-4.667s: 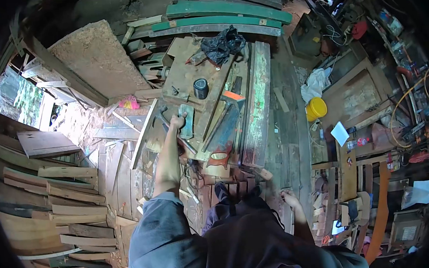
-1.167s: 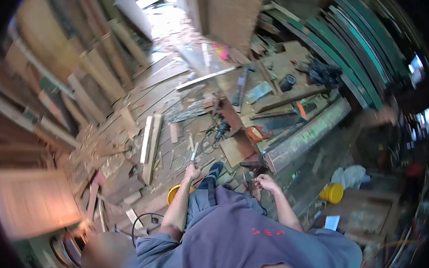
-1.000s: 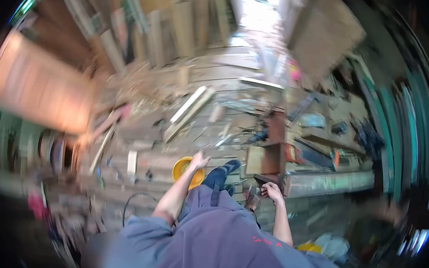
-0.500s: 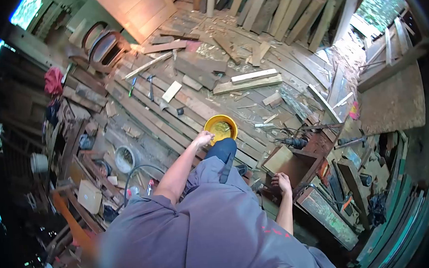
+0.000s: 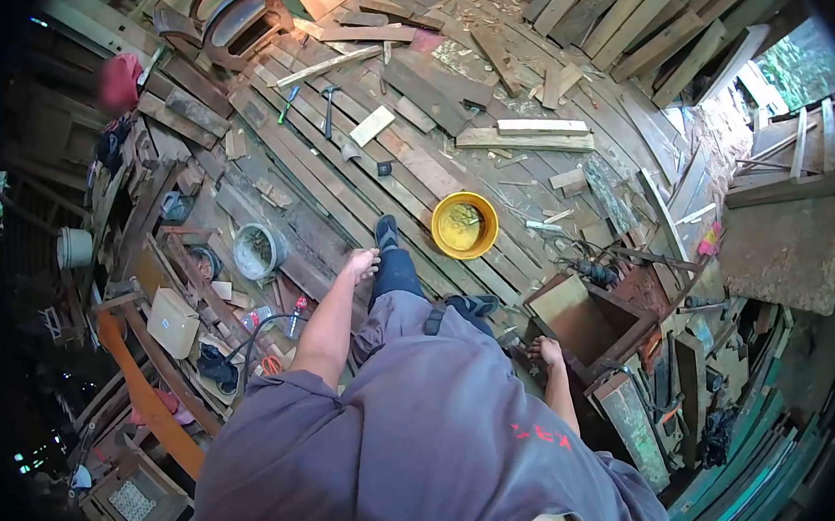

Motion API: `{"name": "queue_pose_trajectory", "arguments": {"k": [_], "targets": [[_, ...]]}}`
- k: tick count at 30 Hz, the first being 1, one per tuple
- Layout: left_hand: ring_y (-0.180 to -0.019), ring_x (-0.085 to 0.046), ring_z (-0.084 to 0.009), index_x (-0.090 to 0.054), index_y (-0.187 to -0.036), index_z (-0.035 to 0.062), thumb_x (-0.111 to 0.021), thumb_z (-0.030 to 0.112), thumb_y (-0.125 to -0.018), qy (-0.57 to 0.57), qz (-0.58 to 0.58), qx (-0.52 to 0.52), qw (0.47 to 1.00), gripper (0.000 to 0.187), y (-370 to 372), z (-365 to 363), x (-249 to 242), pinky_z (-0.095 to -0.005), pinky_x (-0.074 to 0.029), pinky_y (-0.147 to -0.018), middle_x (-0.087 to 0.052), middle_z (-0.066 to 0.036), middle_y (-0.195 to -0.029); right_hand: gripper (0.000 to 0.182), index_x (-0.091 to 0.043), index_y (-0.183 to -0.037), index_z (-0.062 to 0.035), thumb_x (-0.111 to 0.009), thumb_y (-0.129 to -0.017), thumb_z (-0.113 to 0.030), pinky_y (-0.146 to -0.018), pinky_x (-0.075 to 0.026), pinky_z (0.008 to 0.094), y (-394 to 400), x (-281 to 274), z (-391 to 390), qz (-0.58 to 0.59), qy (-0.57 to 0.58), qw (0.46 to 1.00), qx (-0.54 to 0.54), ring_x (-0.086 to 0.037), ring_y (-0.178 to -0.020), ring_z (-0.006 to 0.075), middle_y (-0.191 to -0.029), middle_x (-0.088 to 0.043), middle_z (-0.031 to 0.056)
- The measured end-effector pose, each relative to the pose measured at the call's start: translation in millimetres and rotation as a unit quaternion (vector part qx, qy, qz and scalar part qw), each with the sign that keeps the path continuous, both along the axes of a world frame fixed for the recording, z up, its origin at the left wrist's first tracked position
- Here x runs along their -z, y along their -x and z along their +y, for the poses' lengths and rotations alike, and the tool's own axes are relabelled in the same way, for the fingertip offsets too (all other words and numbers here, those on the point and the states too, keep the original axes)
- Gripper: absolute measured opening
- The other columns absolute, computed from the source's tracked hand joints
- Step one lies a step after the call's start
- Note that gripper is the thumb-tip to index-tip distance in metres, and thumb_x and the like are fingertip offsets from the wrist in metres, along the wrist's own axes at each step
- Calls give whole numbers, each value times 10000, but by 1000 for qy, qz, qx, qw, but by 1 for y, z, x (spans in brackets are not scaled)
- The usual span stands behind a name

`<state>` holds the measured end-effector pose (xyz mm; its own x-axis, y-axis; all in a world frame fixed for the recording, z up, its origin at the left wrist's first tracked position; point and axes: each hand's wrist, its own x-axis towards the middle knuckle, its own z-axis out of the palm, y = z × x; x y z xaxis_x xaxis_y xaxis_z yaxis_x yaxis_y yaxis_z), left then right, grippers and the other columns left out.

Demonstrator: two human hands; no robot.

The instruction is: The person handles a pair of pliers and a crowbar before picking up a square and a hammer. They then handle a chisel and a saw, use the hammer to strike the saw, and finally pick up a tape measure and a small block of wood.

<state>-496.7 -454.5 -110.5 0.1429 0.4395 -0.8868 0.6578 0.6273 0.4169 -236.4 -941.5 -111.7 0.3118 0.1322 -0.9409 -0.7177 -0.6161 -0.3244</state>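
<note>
My left hand (image 5: 364,264) hangs in front of me by my forward leg, with its fingers curled in. Whether it holds anything small is hidden. Low at my right side is my right hand (image 5: 545,351), its fingers loosely bent and somewhat apart, with nothing visible in it. It is nearest to an open-fronted wooden box (image 5: 592,326). A yellow bucket (image 5: 438,238) stands upright on the plank floor ahead of my feet, with some greenish-brown material inside. Neither hand touches it. One dark shoe (image 5: 386,232) is set forward, left of the bucket.
A grey bucket (image 5: 278,252) and a clear bottle (image 5: 296,317) stand to the left. Ahead lie a hammer (image 5: 329,112), a pale wood block (image 5: 372,125) and stacked boards (image 5: 525,138). Planks (image 5: 634,28) lean at the far right. A power tool (image 5: 594,269) sits near the box.
I have stepped forward, and the view has shifted. The bucket now appears right of my leg, apart from my left hand, which overlapped its edge before. My right hand stays low at my side.
</note>
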Motion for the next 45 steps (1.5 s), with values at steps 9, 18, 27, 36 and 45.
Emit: {"name": "queue_pose_trajectory", "arguments": {"k": [9, 18, 27, 36, 45], "targets": [[-664, -570, -130, -603, -1054, 92, -531, 338, -867, 23, -8, 76, 997, 317, -11, 136, 55, -286, -434, -496, -648, -37, -946, 165, -513, -843, -26, -420, -893, -153, -452, -409, 269, 5, -54, 175, -93, -59, 991, 80, -500, -503, 130, -651, -538, 54], [-854, -651, -275, -637, -928, 60, -630, 290, -780, -251, -66, 205, 944, 273, -46, 236, 140, -381, -506, -764, -674, -148, -876, 184, -587, -888, -2, -512, -874, -169, -484, -469, 292, 19, 30, 455, -85, -42, 964, -250, -577, -537, 158, -666, -594, 86], [-845, -638, -331, -586, -955, 52, -630, 184, -801, -83, -54, 213, 972, 208, -15, 126, 241, -417, -504, -727, -654, -176, -895, 271, -631, -832, 13, -620, -775, -252, -554, -497, 353, 5, 402, 701, -29, -1, 887, -460, -633, -620, 211, -700, -647, 133], [-793, -592, -374, -517, -966, 34, -605, 187, -815, -123, -36, 211, 969, 232, -21, 166, 245, -449, -477, -709, -599, -179, -857, 845, -201, -1430, -221, -665, -726, -279, -986, -382, 481, 56, 562, 873, -232, 82, 772, -586, -424, -1196, 454, -1337, -313, 350], [-799, -599, -368, -515, -967, 33, -591, 222, -820, -85, -52, 177, 979, 252, -31, 180, 252, -451, -480, -720, -598, -189, -889, 591, -394, -1301, -133, -614, -754, -108, -936, -408, 526, 87, 568, 838, -371, 18, 781, -503, -408, -1124, 545, -1297, -286, 388]]}}
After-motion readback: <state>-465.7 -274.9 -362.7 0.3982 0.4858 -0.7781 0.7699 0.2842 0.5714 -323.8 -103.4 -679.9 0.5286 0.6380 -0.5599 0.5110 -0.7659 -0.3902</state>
